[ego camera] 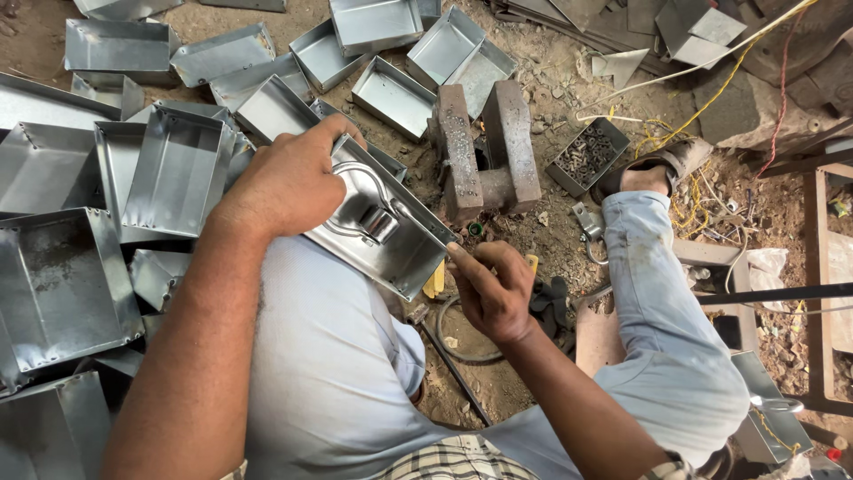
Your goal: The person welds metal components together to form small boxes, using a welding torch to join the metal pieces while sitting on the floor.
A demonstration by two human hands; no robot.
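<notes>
On the lap, the left hand (289,182) grips one handled metal lid (382,222); the right hand (489,284) pinches its corner; one small tray (586,156) holds bolts.

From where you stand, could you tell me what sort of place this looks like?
Most likely a small sheet-metal workshop, worked on a dirt floor. The left hand holds a metal box lid with a handle, folded metal trays are piled around, and a rusty iron block stands beside a box of fasteners.

pale blue trousers (675,356), dark sandal (662,162), bare forearms
</notes>
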